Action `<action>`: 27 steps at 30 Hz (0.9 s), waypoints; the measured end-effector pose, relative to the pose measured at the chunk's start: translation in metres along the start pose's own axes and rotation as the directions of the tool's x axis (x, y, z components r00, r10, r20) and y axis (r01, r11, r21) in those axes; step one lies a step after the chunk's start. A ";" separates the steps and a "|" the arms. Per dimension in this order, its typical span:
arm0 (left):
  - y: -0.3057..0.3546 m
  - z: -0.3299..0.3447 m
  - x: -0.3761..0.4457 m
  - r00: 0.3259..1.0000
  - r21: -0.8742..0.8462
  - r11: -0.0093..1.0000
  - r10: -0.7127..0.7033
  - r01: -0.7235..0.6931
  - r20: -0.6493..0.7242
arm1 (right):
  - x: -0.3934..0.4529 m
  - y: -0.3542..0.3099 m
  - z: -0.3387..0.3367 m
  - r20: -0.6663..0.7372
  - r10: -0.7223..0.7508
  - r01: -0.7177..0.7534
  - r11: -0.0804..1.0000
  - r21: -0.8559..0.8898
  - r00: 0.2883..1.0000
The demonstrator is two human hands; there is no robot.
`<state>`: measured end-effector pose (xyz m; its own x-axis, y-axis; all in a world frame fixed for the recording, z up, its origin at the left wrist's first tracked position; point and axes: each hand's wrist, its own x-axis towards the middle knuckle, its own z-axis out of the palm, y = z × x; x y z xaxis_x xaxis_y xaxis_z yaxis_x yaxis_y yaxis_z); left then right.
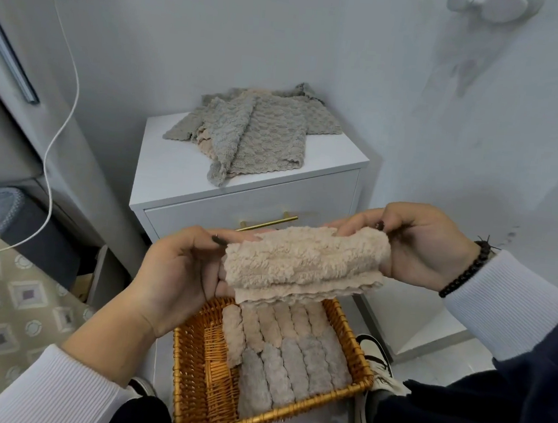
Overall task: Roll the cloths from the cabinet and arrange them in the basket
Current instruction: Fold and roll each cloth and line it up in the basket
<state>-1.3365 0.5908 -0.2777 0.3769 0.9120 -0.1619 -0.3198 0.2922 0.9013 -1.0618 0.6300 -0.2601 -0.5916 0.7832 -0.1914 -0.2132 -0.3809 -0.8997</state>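
Pale wall [319,46] behind; white cabinet [179,175] with brass drawer handle [270,223], its top carrying a loose heap of grey and beige cloths [257,135]. White cable [65,98] hanging at left; patterned fabric [9,306] lower left. Wicker basket [208,384] on the floor below the hands: rolled cloths [292,347] packed side by side, beige row at the far side, grey row nearer, left portion bare. Beige cloth [303,264], partly rolled, held above the basket; left hand [178,270] grips one end, right hand [426,248] pinches the other, beaded bracelet [465,268] on that wrist
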 end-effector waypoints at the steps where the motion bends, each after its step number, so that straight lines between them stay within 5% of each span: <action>1: 0.000 0.000 0.000 1.000 0.071 0.997 -0.009 0.010 -0.018 | 0.001 0.001 0.002 -0.024 0.010 -0.012 0.996 -0.091 1.000; 7: -0.009 0.001 -0.002 0.990 0.500 0.865 0.036 0.038 -0.138 | 0.016 0.018 0.008 -0.079 0.001 -0.056 0.706 -0.706 0.997; 16: -0.007 -0.016 -0.011 0.988 0.539 0.839 0.017 0.070 -0.154 | 0.043 0.026 0.032 -0.011 0.280 -0.144 0.462 -0.875 0.960; 23: -0.017 -0.045 -0.013 0.890 0.811 0.518 0.184 0.274 -0.418 | 0.084 0.053 0.070 -0.114 0.217 -0.148 0.151 -0.977 0.970; 27: -0.025 -0.066 -0.018 0.834 0.681 0.646 0.122 0.345 -0.538 | 0.108 0.082 0.089 -0.195 0.113 -0.211 0.153 -0.965 0.974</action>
<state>-1.3928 0.5862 -0.3236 -0.1924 0.9511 -0.2415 0.5148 0.3074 0.8003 -1.2127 0.6398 -0.3199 -0.4488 0.8157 -0.3649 0.8430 0.2509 -0.4759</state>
